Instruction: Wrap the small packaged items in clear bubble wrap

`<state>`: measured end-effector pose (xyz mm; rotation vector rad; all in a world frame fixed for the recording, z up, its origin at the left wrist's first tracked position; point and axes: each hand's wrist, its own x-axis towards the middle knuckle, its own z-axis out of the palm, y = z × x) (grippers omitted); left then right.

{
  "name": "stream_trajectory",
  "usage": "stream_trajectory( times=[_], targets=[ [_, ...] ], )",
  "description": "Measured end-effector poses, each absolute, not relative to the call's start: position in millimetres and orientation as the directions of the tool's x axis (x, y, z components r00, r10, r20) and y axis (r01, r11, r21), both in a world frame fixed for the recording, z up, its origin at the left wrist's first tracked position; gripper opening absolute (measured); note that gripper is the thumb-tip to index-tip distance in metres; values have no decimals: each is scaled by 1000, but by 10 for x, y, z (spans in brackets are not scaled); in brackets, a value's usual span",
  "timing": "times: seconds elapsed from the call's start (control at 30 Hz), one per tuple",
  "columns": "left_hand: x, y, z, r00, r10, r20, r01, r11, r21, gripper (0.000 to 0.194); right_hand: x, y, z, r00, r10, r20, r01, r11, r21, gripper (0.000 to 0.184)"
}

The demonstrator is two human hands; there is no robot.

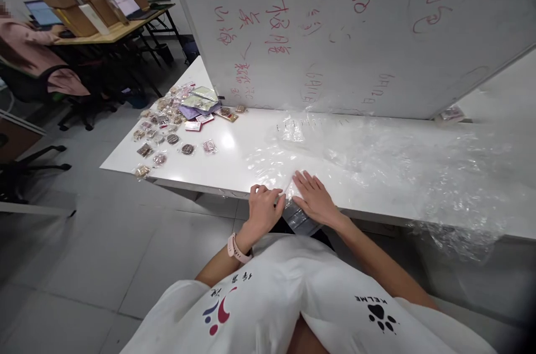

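A clear plastic bag (300, 221) lies at the table's front edge, its lower part hanging over toward my lap. My left hand (264, 209) has its fingers curled, with thumb and forefinger pinched together at the bag's left side. On the right, my right hand (315, 199) rests palm down with fingers stretched out, pressing the bag against the white table (234, 167). More clear plastic film (276, 158) spreads flat just beyond both hands.
Small wrapped round snacks (172, 138) and flat packets (200, 99) are scattered at the table's left end. Crumpled plastic film (456, 197) covers the right side and hangs over the edge. A whiteboard (355, 52) stands behind. A seated person (31, 52) works at the far left.
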<state>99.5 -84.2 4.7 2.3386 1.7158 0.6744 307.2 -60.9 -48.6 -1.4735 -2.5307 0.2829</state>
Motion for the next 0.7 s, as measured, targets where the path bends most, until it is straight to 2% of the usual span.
stream_trajectory(
  times=[0.1, 0.2, 0.23, 0.3, 0.4, 0.47, 0.5, 0.57, 0.6, 0.63, 0.7],
  targets=[
    [833, -720, 79, 196, 929, 314, 831, -327, 451, 33, 3335, -344, -331, -746, 666, 8, 614, 692, -379, 60],
    [766, -472, -53, 327, 909, 260, 838, -406, 366, 48, 3590, -21, -204, -822, 570, -25, 503, 702, -504, 50],
    [770, -386, -123, 369, 905, 213, 846, -422, 326, 54, 3620, 71, -195, -792, 610, -17, 524, 667, -530, 47],
    [787, -208, -244, 414, 903, 117, 861, -430, 273, 63, 3558, 206, -228, -621, 784, 15, 655, 530, -539, 51],
    [702, 146, -244, 443, 897, 12, 847, -423, 322, 52, 3218, 265, -348, -299, 953, 57, 828, 288, -481, 61],
    [467, 487, -104, 355, 935, -14, 863, -322, 389, 39, 2967, 230, -430, -270, 959, 83, 863, 279, -422, 61],
    [286, 683, -11, 228, 974, 6, 894, -212, 395, 37, 2871, 204, -464, -289, 952, 102, 868, 306, -392, 60],
    [-177, 1083, 165, -24, 995, 95, 955, -5, 295, 39, 2763, 158, -510, -321, 936, 143, 871, 351, -343, 59],
    [-436, 1265, 233, -86, 987, 137, 971, 52, 232, 42, 2747, 143, -524, -324, 933, 159, 873, 359, -329, 59],
    [-694, 1422, 280, -114, 980, 160, 982, 87, 167, 44, 2749, 135, -533, -325, 930, 171, 874, 364, -321, 58],
    [-1158, 1641, 316, -86, 989, 119, 996, 82, 40, 45, 2774, 134, -542, -326, 925, 194, 874, 373, -312, 57]
  ],
)
